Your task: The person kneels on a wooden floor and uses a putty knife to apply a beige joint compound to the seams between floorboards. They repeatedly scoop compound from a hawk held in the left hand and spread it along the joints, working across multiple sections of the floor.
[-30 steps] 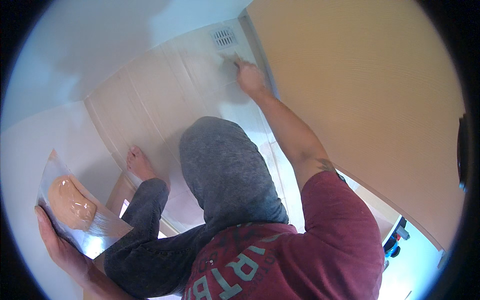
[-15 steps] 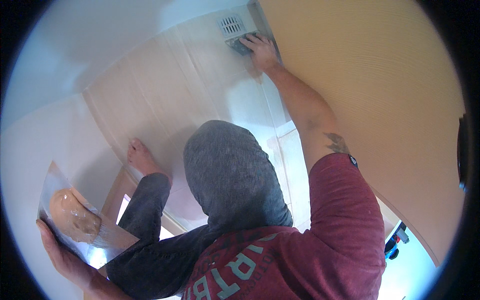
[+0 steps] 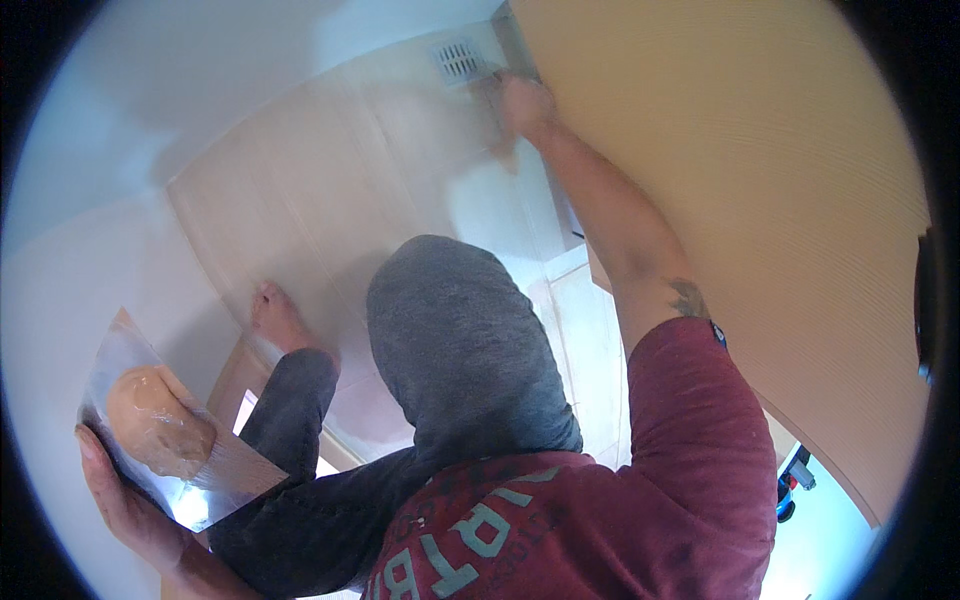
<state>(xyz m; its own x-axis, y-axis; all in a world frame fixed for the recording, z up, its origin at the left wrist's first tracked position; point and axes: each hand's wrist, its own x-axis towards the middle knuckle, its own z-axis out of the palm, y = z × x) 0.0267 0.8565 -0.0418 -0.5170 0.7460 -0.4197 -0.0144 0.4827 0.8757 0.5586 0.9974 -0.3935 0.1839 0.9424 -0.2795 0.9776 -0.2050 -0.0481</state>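
Observation:
My left hand (image 3: 130, 515) supports a thin, shiny metal plate (image 3: 235, 460) from beneath and at its edge, low on the left. A thick, wet lump of beige paste (image 3: 160, 420) sits on the plate. At the far end, my right hand (image 3: 527, 103) is closed around a dark, flat spreader, smeared by motion and mostly hidden by the hand. Beside that hand is a square, slotted grate (image 3: 459, 62) set into the pale tiled floor (image 3: 330, 150). Wet-looking brownish smears mark the tiles around it.
A wood-grained panel (image 3: 760, 150) rises close along my right arm. White wall (image 3: 80, 260) bounds the left. My bent knee (image 3: 460, 320) is in the middle, with my bare foot (image 3: 278, 318) on the floor. A red and blue object (image 3: 790, 485) lies at the lower right.
My right hand has turned, with the spreader swung from lying flat beside the grate to mostly hidden behind the fingers. The left hand's plate has shifted slightly to the right.

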